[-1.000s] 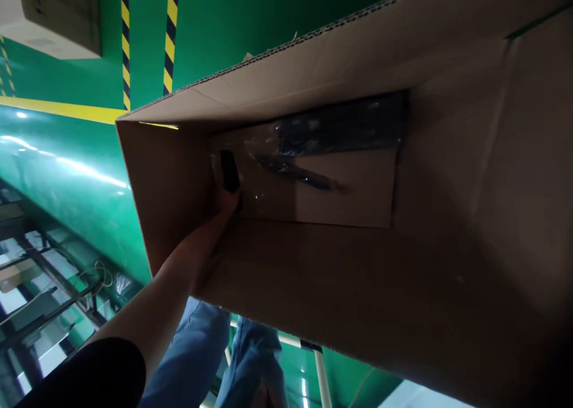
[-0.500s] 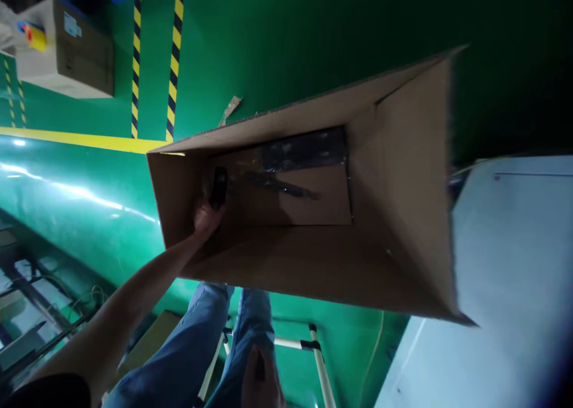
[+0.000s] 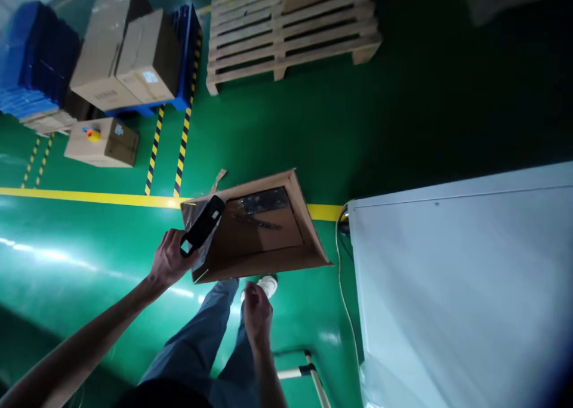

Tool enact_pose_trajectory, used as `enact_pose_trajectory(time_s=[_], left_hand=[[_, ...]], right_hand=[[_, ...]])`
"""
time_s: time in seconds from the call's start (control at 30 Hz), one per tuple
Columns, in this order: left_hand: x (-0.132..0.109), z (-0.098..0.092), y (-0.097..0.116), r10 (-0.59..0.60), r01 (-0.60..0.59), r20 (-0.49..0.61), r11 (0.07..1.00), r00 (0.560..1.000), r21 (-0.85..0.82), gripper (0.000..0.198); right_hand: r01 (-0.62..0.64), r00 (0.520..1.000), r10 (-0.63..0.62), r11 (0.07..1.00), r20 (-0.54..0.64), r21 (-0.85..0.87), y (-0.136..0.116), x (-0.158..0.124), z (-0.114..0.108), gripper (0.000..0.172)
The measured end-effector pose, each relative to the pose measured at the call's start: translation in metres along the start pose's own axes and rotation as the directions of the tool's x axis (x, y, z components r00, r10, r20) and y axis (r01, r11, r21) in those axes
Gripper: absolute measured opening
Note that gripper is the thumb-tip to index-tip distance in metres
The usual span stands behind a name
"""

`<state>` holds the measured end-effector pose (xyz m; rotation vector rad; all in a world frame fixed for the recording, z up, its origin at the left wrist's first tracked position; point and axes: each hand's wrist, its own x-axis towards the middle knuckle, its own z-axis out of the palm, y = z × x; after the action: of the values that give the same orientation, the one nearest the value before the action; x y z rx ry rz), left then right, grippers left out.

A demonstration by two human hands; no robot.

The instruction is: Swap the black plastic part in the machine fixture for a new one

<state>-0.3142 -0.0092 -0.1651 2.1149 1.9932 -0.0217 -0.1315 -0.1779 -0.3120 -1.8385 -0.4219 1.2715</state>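
Observation:
My left hand [image 3: 172, 259] is closed on one end of a black elongated object with small white labels [image 3: 205, 224]; its exact kind does not show. Clear plastic film hangs beside it. That hand is over the left end of an open, deep cardboard box [image 3: 250, 265] on the floor. Inside the box, black plastic-wrapped pieces [image 3: 265, 201] lie along the far side, with a thin dark strip [image 3: 257, 221] nearer the middle. My right hand [image 3: 258, 312] is curled near my legs, apart from the box; whether its fingers hold anything is hidden.
A large pale cabinet or table top [image 3: 465, 277] takes up the right side, a cable [image 3: 341, 277] running along its edge. A wooden pallet [image 3: 286, 35] is at the back. Cartons [image 3: 147, 56] stand at the back left, and a smaller carton [image 3: 101, 148] carries a tape roll.
My left hand has risen out of the box, bringing the black object up over its left end. My view has pulled back and up, and my right hand has moved forward, away from my body.

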Motion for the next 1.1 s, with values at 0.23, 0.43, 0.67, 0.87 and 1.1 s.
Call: enact_pose_trajectory(time_s=[0.23,0.43,0.67,0.87,1.1], left_hand=[[-0.03,-0.125,0.007,0.209,-0.191,0.037,0.941,0.977,-0.28,0.027],[-0.041,-0.176,0.003,0.27,-0.196,0.159,0.908,0.95,-0.371,0.031],[-0.015,-0.156,-0.008,0.42,-0.373,0.023,0.828,0.907,-0.418,0.046],[0.009,-0.168,0.069,0.686,-0.59,0.035,0.648,0.726,-0.481,0.047],[-0.005,-0.204,0.196,0.88,-0.726,0.157,0.462,0.449,-0.509,0.054]], right_hand=[[0.059,0.978,-0.125,0.935,0.17,0.35,-0.134,0.054,0.058,0.088],[0.093,0.938,-0.249,0.852,0.242,0.515,-0.225,0.044,0.072,0.058],[0.259,0.966,-0.178,0.733,-0.19,0.629,-0.242,-0.003,0.022,0.09],[0.546,0.779,-0.124,0.617,-0.615,0.567,-0.243,-0.065,-0.07,0.078],[0.73,0.475,-0.082,0.593,-0.876,0.34,-0.232,-0.173,-0.169,0.056]])
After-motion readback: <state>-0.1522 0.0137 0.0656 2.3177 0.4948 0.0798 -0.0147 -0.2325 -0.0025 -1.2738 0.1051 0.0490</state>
